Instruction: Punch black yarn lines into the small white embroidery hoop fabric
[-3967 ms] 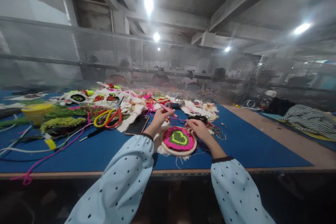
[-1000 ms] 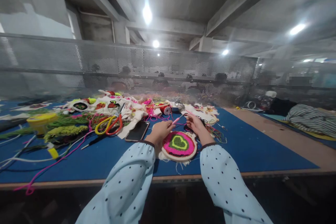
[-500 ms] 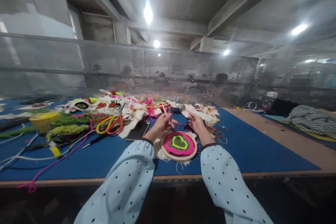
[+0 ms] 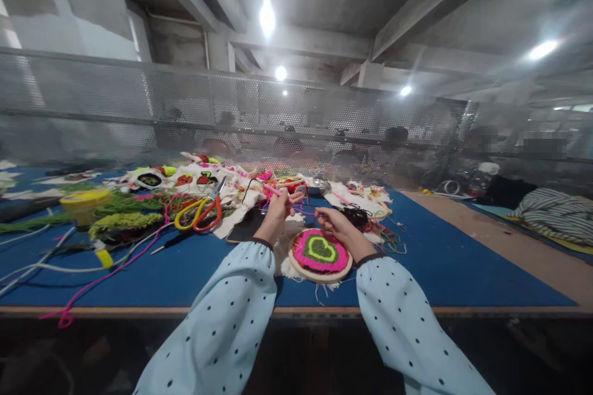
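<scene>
Your left hand (image 4: 279,207) is raised just behind the embroidery hoop (image 4: 320,254), fingers pinched around a pink punch needle (image 4: 273,190) that angles up and to the left. Your right hand (image 4: 334,224) sits at the hoop's far rim, fingers curled close together; it seems to be pinching a thin strand, but the strand is too fine to make out for certain. The hoop lies flat near the front edge of the blue table mat (image 4: 430,265), between your two dotted sleeves, showing a green heart ringed in yellow on a pink field, with frayed white cloth sticking out beneath it.

Just left of your left hand a dark phone (image 4: 243,229) lies face up, partly under white fabric. Further left are the scissors (image 4: 200,210) with one yellow and one orange handle, lying on a heap of green yarn (image 4: 121,220). A yellow tub (image 4: 84,203) stands beyond that yarn, and a long pink yarn strand (image 4: 99,278) trails down to the table's front edge. Behind your hands is a pile of finished pieces on white cloth (image 4: 194,179), and a tangle of dark and coloured threads (image 4: 373,225) lies just right of your right hand. A perforated metal screen (image 4: 139,111) closes off the back of the table; a striped cloth (image 4: 551,207) lies far off to the right.
</scene>
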